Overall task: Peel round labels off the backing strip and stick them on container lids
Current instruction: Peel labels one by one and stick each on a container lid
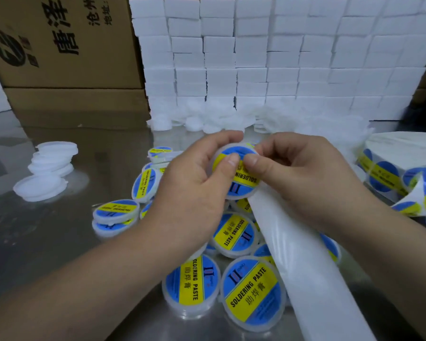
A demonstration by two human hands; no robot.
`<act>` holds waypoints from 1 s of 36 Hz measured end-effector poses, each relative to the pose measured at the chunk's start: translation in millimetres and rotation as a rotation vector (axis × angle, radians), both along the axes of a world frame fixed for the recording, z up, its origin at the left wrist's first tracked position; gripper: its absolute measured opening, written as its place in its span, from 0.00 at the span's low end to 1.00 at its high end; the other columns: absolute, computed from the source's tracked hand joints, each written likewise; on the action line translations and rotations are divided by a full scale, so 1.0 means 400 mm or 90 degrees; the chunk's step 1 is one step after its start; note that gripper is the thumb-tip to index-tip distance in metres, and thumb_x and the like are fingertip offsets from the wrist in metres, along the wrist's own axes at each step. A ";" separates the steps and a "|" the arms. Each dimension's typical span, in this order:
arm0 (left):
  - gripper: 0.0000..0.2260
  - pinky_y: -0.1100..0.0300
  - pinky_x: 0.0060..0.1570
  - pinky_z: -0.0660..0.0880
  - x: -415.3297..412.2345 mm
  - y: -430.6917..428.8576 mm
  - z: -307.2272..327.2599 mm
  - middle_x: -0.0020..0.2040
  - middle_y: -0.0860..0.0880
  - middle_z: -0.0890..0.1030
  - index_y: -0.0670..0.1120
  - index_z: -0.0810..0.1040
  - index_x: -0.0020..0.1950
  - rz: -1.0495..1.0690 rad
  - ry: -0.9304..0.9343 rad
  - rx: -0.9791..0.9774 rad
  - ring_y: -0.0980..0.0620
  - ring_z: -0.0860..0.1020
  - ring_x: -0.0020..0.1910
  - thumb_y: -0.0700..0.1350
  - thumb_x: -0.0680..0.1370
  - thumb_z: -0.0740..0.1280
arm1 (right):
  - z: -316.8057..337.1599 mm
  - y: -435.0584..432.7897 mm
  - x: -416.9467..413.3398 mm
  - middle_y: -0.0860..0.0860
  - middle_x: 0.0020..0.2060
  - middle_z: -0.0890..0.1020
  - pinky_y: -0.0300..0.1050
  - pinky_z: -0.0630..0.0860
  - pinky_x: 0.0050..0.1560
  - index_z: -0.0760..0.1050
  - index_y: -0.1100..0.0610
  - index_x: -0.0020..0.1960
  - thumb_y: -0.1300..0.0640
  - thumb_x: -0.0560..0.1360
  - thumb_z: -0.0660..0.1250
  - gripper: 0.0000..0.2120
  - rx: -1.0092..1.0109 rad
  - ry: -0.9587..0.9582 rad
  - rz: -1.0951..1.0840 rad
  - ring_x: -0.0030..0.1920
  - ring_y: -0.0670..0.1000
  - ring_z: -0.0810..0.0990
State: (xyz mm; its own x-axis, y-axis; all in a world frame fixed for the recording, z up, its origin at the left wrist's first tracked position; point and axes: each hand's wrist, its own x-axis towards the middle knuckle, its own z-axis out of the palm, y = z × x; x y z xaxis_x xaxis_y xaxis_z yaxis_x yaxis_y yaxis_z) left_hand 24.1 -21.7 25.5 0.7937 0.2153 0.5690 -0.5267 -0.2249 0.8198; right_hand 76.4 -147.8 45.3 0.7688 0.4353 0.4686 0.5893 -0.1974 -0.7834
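Stainless steel tabletop (pixel 47 230) shines under me, with a wall of white foam blocks (pixel 280 57) beyond my hands and a cardboard box (pixel 59 45) off past my left wrist. My left hand (pixel 192 190) is closed around the rim of a lid (pixel 236 171), fingers curled over its far edge, thumb pressed flat on the blue and yellow label (pixel 244 178). My right hand (pixel 303 173) pinches in from the other side, its thumb tip touching the left thumb on the label face, while the bare backing strip (pixel 305 267) trails from under it toward my body.

If I rub down unevenly I judge the label could crease or trap a bubble, or sit off-centre and overhang the rim. The loose strip could also sweep across the labelled lids (pixel 251 291) heaped below my grip.

My thumbs hide the label's middle, so I cannot tell whether it is fully stuck. The label roll (pixel 389 168) beyond my right hand is cut off by the frame edge, and the plain lids (pixel 49 168) out past my left hand blur together.
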 end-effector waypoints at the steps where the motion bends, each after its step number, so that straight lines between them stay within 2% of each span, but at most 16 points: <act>1: 0.13 0.71 0.38 0.74 -0.002 0.000 0.002 0.38 0.60 0.82 0.57 0.76 0.47 0.001 0.001 0.007 0.64 0.80 0.39 0.38 0.77 0.62 | -0.001 0.000 0.001 0.52 0.31 0.81 0.42 0.71 0.36 0.78 0.54 0.36 0.45 0.65 0.65 0.12 -0.015 -0.027 -0.009 0.30 0.43 0.74; 6: 0.13 0.66 0.36 0.76 -0.001 0.004 0.002 0.39 0.56 0.82 0.60 0.77 0.46 0.049 -0.007 0.062 0.58 0.79 0.36 0.40 0.78 0.63 | -0.010 0.001 0.005 0.45 0.24 0.73 0.36 0.64 0.29 0.76 0.55 0.35 0.46 0.70 0.64 0.13 -0.073 -0.120 -0.033 0.27 0.42 0.69; 8: 0.11 0.62 0.39 0.78 0.003 0.010 0.002 0.41 0.55 0.81 0.63 0.77 0.45 0.076 -0.005 0.103 0.56 0.80 0.38 0.45 0.76 0.64 | -0.010 0.001 0.005 0.42 0.27 0.77 0.34 0.66 0.30 0.77 0.53 0.35 0.43 0.67 0.63 0.13 -0.067 -0.116 -0.052 0.29 0.40 0.72; 11: 0.09 0.64 0.43 0.77 0.016 0.034 0.006 0.42 0.60 0.81 0.67 0.76 0.45 0.154 0.005 0.163 0.61 0.79 0.41 0.52 0.72 0.62 | -0.005 -0.008 0.009 0.34 0.35 0.81 0.30 0.70 0.35 0.78 0.46 0.34 0.41 0.65 0.63 0.10 -0.019 -0.076 -0.074 0.35 0.36 0.77; 14: 0.06 0.60 0.48 0.76 0.043 0.069 0.006 0.45 0.60 0.82 0.63 0.76 0.48 0.260 0.038 0.153 0.60 0.79 0.46 0.51 0.76 0.63 | -0.002 -0.016 0.016 0.32 0.38 0.81 0.22 0.68 0.39 0.77 0.40 0.36 0.44 0.69 0.65 0.04 0.022 -0.038 -0.083 0.41 0.30 0.77; 16: 0.07 0.62 0.47 0.73 0.066 0.086 0.007 0.45 0.59 0.81 0.60 0.77 0.52 0.312 0.077 0.167 0.59 0.78 0.46 0.49 0.78 0.61 | -0.001 -0.015 0.017 0.33 0.40 0.81 0.21 0.67 0.42 0.76 0.38 0.40 0.47 0.71 0.66 0.03 0.028 -0.032 -0.083 0.45 0.31 0.76; 18: 0.12 0.63 0.50 0.69 0.090 0.094 0.003 0.54 0.56 0.80 0.55 0.77 0.60 0.336 0.145 0.234 0.57 0.76 0.52 0.50 0.79 0.59 | -0.004 -0.012 0.015 0.34 0.42 0.81 0.22 0.67 0.45 0.76 0.39 0.43 0.48 0.70 0.65 0.04 0.020 -0.030 -0.074 0.47 0.33 0.76; 20: 0.18 0.59 0.63 0.61 0.104 0.097 -0.004 0.70 0.51 0.69 0.51 0.68 0.70 0.353 0.211 0.378 0.51 0.65 0.69 0.51 0.80 0.56 | -0.007 -0.008 0.011 0.36 0.43 0.81 0.25 0.68 0.48 0.78 0.42 0.48 0.49 0.70 0.66 0.08 0.017 -0.030 -0.056 0.48 0.35 0.76; 22: 0.20 0.58 0.69 0.53 0.100 0.093 0.002 0.75 0.51 0.60 0.51 0.63 0.73 0.363 0.201 0.428 0.51 0.55 0.74 0.51 0.81 0.54 | -0.005 -0.004 0.006 0.37 0.45 0.80 0.28 0.69 0.51 0.79 0.45 0.52 0.50 0.71 0.68 0.10 0.016 -0.036 -0.038 0.49 0.36 0.76; 24: 0.18 0.60 0.64 0.59 0.079 0.085 0.017 0.68 0.53 0.70 0.53 0.70 0.68 0.361 0.102 0.383 0.53 0.64 0.69 0.53 0.79 0.55 | -0.002 -0.003 0.002 0.37 0.48 0.80 0.33 0.70 0.57 0.77 0.44 0.53 0.48 0.68 0.68 0.14 0.023 -0.038 -0.022 0.52 0.36 0.77; 25: 0.17 0.61 0.59 0.64 0.064 0.078 0.024 0.59 0.56 0.77 0.55 0.75 0.62 0.352 0.049 0.347 0.55 0.70 0.62 0.54 0.77 0.55 | -0.001 -0.003 0.001 0.38 0.50 0.80 0.37 0.71 0.60 0.76 0.43 0.53 0.48 0.66 0.65 0.16 0.030 -0.035 -0.014 0.54 0.37 0.77; 27: 0.14 0.61 0.46 0.71 0.041 0.062 0.027 0.40 0.56 0.80 0.56 0.78 0.47 0.309 0.015 0.297 0.58 0.75 0.46 0.56 0.74 0.54 | 0.001 -0.001 0.000 0.38 0.52 0.80 0.44 0.71 0.63 0.73 0.40 0.53 0.49 0.64 0.63 0.17 0.042 -0.026 0.004 0.56 0.38 0.76; 28: 0.14 0.59 0.43 0.72 0.032 0.054 0.025 0.37 0.54 0.79 0.53 0.77 0.44 0.280 0.024 0.284 0.57 0.75 0.42 0.56 0.73 0.54 | 0.002 -0.001 -0.001 0.38 0.52 0.80 0.46 0.71 0.64 0.71 0.39 0.52 0.50 0.64 0.63 0.17 0.048 -0.021 0.014 0.57 0.38 0.76; 30: 0.13 0.57 0.41 0.74 0.020 0.039 0.019 0.35 0.57 0.80 0.55 0.78 0.42 0.207 0.059 0.246 0.58 0.76 0.36 0.56 0.73 0.55 | 0.004 -0.002 -0.004 0.37 0.52 0.79 0.48 0.70 0.64 0.70 0.37 0.51 0.51 0.64 0.63 0.17 0.070 -0.017 0.041 0.58 0.39 0.75; 33: 0.10 0.63 0.39 0.76 0.019 0.018 0.025 0.33 0.59 0.81 0.58 0.78 0.42 0.086 0.102 0.137 0.61 0.77 0.32 0.50 0.78 0.59 | 0.007 -0.007 -0.014 0.40 0.53 0.79 0.44 0.72 0.61 0.70 0.41 0.54 0.56 0.66 0.64 0.19 0.135 -0.011 0.119 0.57 0.38 0.76; 36: 0.09 0.59 0.38 0.77 0.020 0.013 0.040 0.39 0.51 0.83 0.50 0.79 0.49 -0.018 0.143 -0.053 0.54 0.81 0.37 0.44 0.79 0.59 | 0.008 -0.013 -0.027 0.42 0.54 0.79 0.42 0.74 0.59 0.71 0.44 0.55 0.60 0.67 0.64 0.19 0.177 -0.013 0.196 0.58 0.41 0.77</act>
